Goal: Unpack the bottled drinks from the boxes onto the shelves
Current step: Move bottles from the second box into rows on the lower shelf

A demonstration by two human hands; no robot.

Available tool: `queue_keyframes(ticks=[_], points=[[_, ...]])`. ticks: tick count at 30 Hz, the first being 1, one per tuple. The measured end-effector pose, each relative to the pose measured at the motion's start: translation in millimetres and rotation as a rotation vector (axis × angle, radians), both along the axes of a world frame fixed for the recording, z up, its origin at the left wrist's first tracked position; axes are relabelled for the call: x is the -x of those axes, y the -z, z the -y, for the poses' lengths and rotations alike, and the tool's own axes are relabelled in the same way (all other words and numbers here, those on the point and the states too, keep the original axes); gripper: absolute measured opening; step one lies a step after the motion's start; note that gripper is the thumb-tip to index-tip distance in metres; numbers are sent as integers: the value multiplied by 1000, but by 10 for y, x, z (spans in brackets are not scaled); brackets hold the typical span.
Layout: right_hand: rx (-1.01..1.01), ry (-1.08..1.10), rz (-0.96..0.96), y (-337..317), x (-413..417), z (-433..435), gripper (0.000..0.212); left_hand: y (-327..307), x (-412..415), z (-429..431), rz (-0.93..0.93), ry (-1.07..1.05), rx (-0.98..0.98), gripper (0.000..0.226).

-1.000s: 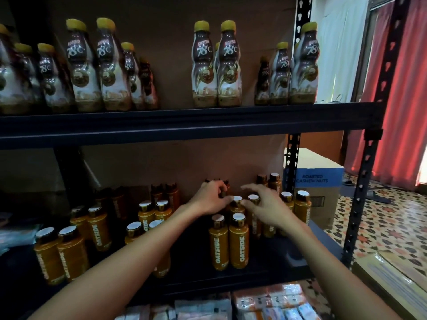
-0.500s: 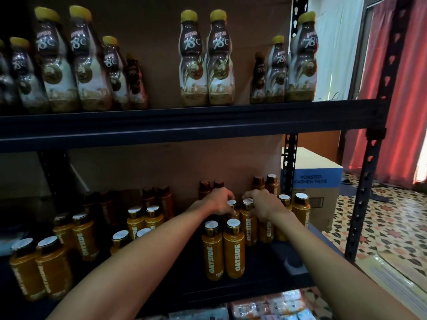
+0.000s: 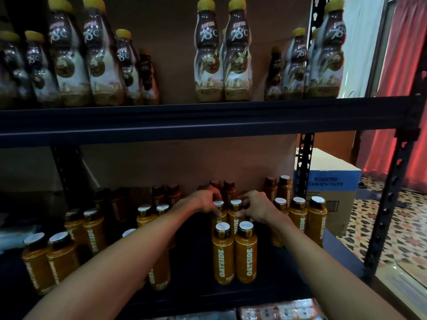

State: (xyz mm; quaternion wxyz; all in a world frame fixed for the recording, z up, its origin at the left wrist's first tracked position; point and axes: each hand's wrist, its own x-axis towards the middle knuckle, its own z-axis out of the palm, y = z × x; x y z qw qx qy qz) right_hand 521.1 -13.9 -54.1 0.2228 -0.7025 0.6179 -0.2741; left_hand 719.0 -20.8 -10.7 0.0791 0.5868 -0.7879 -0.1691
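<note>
Both my arms reach into the lower shelf (image 3: 265,294) of a black metal rack. My left hand (image 3: 204,202) curls its fingers round the neck of an orange Oatside bottle (image 3: 218,210) with a white cap. My right hand (image 3: 255,207) grips the neighbouring Oatside bottle (image 3: 236,211) the same way. Both bottles stand upright in the middle row, just behind a front pair of Oatside bottles (image 3: 234,255). Several more Oatside bottles stand in pairs to the left (image 3: 49,262) and right (image 3: 308,218).
The upper shelf (image 3: 208,121) carries several brown Kopiko 78°C bottles (image 3: 223,54) with yellow caps. A cardboard box marked roasted cashew nuts (image 3: 330,188) sits on the patterned floor right of the rack. Red curtains (image 3: 402,65) hang behind. Packets lie below the lower shelf (image 3: 277,311).
Both hands have dropped from hovering over the caps onto the two middle bottles and closed round them. The camera has moved closer to the shelf.
</note>
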Motion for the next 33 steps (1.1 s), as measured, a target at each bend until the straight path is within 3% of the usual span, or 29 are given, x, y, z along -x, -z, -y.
queue_keyframes(ticks=[7,27,33], points=[[13,-13,33,-7,-15,-37,36,14,-23,9,-6,7,-2,61],[59,-29,68,82,-11,-91,47,153,-91,32,-141,43,-7,57],[53,-46,133,71,-21,-211,45,162,-151,-90,-167,4,51,79]])
